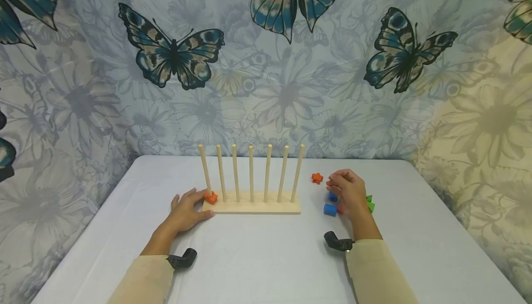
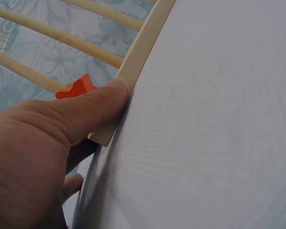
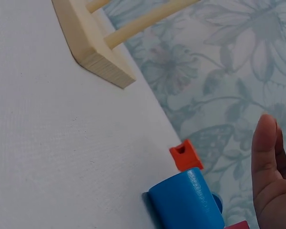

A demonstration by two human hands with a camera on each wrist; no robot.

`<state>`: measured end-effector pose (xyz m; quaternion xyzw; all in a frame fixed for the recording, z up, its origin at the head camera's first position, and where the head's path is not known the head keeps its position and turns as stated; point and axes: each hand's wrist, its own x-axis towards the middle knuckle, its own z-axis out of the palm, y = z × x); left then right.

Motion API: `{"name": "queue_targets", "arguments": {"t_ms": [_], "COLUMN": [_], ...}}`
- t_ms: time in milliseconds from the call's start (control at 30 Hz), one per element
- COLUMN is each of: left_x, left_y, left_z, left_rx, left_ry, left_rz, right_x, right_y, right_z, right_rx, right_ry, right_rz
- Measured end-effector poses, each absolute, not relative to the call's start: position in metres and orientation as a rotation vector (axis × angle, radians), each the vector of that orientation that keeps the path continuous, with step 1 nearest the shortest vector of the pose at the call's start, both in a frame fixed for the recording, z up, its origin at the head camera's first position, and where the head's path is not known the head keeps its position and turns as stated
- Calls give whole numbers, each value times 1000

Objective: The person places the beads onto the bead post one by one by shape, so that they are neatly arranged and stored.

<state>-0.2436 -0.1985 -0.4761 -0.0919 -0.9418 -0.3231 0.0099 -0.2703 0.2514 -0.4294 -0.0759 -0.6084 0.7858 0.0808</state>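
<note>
A wooden peg rack (image 1: 253, 209) with a row of upright pegs stands on the table. My left hand (image 1: 185, 212) grips its left end, the thumb against the front edge of the base. An orange star bead (image 1: 211, 197) sits low on the leftmost peg, close to those fingers. To the right of the rack, my right hand (image 1: 350, 193) hovers above loose pieces with nothing visible in it; in the right wrist view its thumb and fingers (image 3: 264, 152) stand apart. Under and beside it lie a blue cylinder (image 1: 330, 209), another blue piece (image 1: 332, 197) and a partly hidden red piece (image 1: 340, 209).
Another orange star bead (image 1: 317, 178) lies left of the right hand, toward the back. Green pieces (image 1: 371, 205) show at that hand's right, partly covered. A white cloth covers the table (image 1: 257, 258); a butterfly-patterned backdrop (image 1: 287, 96) rises behind it.
</note>
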Motion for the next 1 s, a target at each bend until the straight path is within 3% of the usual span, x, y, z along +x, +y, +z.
{"name": "queue_targets", "arguments": {"t_ms": [367, 1000], "left_x": [-245, -246], "left_y": [-197, -201], "left_z": [-480, -480], "left_rx": [-262, -267], "left_ry": [-2945, -2944], "left_rz": [-1025, -1000], "right_x": [-280, -347], "right_y": [255, 282], "right_z": [-426, -406], "right_rx": [-130, 425], "right_ry": [-1996, -2871], "right_rz": [2161, 1724]}}
